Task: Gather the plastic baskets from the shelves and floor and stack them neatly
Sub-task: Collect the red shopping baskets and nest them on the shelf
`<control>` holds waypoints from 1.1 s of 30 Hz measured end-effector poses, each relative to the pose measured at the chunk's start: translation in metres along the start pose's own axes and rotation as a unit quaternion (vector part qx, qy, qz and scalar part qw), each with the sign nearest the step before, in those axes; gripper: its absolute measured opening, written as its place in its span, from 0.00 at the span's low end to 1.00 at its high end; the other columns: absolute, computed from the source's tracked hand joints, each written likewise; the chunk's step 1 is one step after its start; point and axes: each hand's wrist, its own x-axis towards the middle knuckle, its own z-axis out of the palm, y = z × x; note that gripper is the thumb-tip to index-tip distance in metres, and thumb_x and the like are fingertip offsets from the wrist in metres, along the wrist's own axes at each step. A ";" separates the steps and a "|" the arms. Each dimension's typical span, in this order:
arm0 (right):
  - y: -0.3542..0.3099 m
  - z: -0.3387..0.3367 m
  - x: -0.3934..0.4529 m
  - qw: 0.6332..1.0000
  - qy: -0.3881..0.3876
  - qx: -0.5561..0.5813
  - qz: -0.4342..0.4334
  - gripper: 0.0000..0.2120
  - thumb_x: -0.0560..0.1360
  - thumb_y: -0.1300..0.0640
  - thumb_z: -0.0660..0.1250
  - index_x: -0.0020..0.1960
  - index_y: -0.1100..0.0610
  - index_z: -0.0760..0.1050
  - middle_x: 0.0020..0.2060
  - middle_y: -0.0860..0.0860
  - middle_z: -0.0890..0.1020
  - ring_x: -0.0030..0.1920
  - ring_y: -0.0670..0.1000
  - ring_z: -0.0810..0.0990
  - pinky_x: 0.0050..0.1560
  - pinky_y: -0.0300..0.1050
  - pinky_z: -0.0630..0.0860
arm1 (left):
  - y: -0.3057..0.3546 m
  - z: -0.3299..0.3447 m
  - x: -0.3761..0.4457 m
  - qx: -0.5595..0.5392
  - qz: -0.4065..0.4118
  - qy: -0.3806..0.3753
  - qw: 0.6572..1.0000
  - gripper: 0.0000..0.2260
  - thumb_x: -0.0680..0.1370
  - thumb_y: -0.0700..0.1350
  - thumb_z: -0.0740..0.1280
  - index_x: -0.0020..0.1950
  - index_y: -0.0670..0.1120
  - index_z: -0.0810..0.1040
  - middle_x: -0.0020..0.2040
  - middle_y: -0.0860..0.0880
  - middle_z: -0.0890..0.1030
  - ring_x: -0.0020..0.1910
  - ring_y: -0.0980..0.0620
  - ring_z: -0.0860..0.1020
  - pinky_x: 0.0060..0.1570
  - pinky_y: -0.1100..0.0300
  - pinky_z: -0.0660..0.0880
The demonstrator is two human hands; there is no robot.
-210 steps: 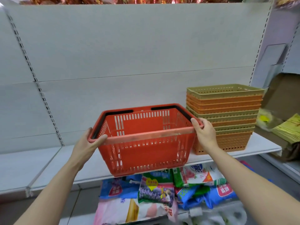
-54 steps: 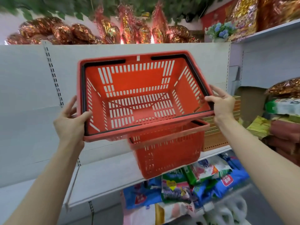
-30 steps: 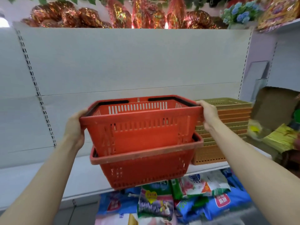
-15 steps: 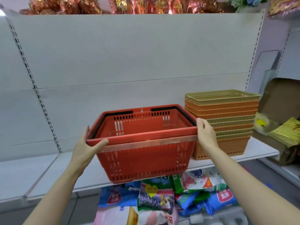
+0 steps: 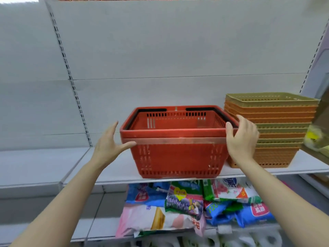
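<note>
Two red plastic shopping baskets [image 5: 178,154] sit nested one inside the other on the white shelf [image 5: 110,171], black handles folded at the back rim. My left hand [image 5: 110,145] is spread beside the left rim, its thumb tip just touching the lower rim. My right hand [image 5: 242,138] is open at the right rim, fingers apart, gripping nothing. Right of the red baskets stands a stack of several olive and orange mesh baskets [image 5: 270,129] on the same shelf.
Bags of packaged goods [image 5: 187,202] lie piled on the lower level under the shelf. The white back panel [image 5: 160,50] rises behind the baskets. A cardboard box and yellow packs [image 5: 318,139] sit at the far right edge.
The second red basket was lowered fully into the first on the shelf. Both hands have let go of the rims and opened beside the stack.
</note>
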 end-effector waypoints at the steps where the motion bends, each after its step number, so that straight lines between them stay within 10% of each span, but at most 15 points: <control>1: -0.014 -0.001 -0.008 0.998 0.000 -0.009 -0.057 0.21 0.79 0.47 0.58 0.65 0.59 0.70 0.60 0.56 0.77 0.63 0.58 0.71 0.65 0.55 0.64 | -0.005 -0.008 -0.007 0.038 0.024 0.011 0.999 0.48 0.67 0.63 0.77 0.80 0.46 0.61 0.78 0.47 0.66 0.77 0.46 0.65 0.74 0.45 0.65; 8: -0.155 0.020 -0.097 0.964 -0.052 0.030 -0.260 0.20 0.76 0.50 0.64 0.62 0.61 0.74 0.55 0.56 0.80 0.57 0.58 0.76 0.63 0.55 0.68 | -0.063 -0.092 -0.065 0.219 0.162 0.029 0.962 0.34 0.70 0.57 0.77 0.71 0.44 0.75 0.66 0.46 0.77 0.65 0.43 0.74 0.62 0.47 0.75; 17: -0.335 0.069 -0.264 0.940 -0.145 0.096 -0.292 0.20 0.73 0.50 0.63 0.58 0.62 0.76 0.50 0.58 0.81 0.50 0.60 0.78 0.55 0.50 0.68 | -0.201 -0.232 -0.157 0.322 0.181 0.015 0.929 0.29 0.72 0.57 0.71 0.66 0.40 0.78 0.60 0.42 0.81 0.59 0.38 0.79 0.58 0.44 0.76; 33: -0.539 0.214 -0.530 0.866 -0.351 0.159 -0.319 0.20 0.72 0.52 0.65 0.59 0.62 0.76 0.51 0.57 0.82 0.51 0.59 0.79 0.55 0.52 0.73 | -0.530 -0.335 -0.274 0.328 -0.081 0.012 0.941 0.24 0.73 0.49 0.73 0.65 0.39 0.78 0.60 0.40 0.81 0.59 0.37 0.78 0.58 0.44 0.77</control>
